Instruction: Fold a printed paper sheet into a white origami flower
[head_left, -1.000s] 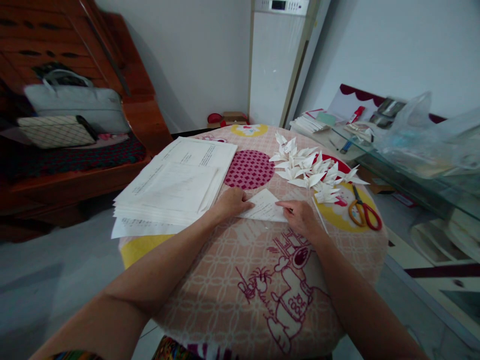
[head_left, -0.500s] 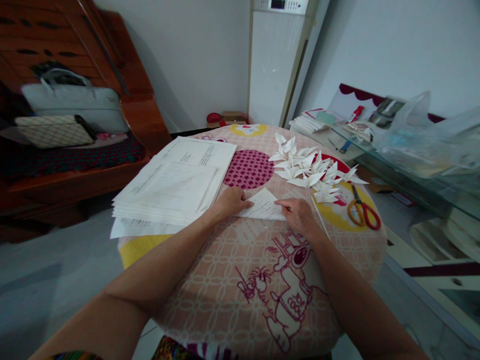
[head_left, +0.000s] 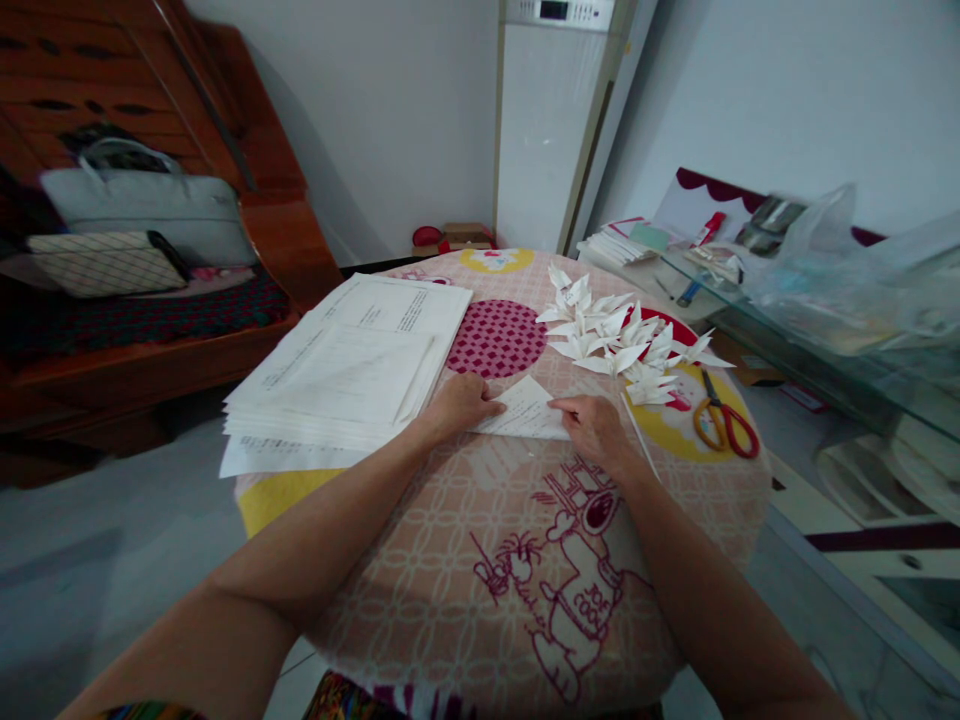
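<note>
Between my hands a sheet of printed paper (head_left: pixel 526 408), folded to a triangle, lies on the patterned tablecloth (head_left: pixel 420 590) with its point facing away from me. My left hand (head_left: pixel 466 402) is closed on its left side, thumb and fingers together at the edge. On the right side my right hand (head_left: pixel 594 428) pinches the paper, index finger reaching along the slanted edge. To the left is a stack of printed paper sheets (head_left: pixel 352 330), with smaller pieces on top. Several folded white paper cranes (head_left: pixel 611 330) sit in a cluster beyond my right hand.
Scissors (head_left: pixel 724 420) with a yellow and a red handle lie near the table's right edge. A thin white stick (head_left: pixel 639 437) rests beside my right hand. Right of the table, a glass shelf (head_left: pixel 840 370) carries plastic bags (head_left: pixel 840 270). At left stands a wooden bench (head_left: pixel 277 240) with bags.
</note>
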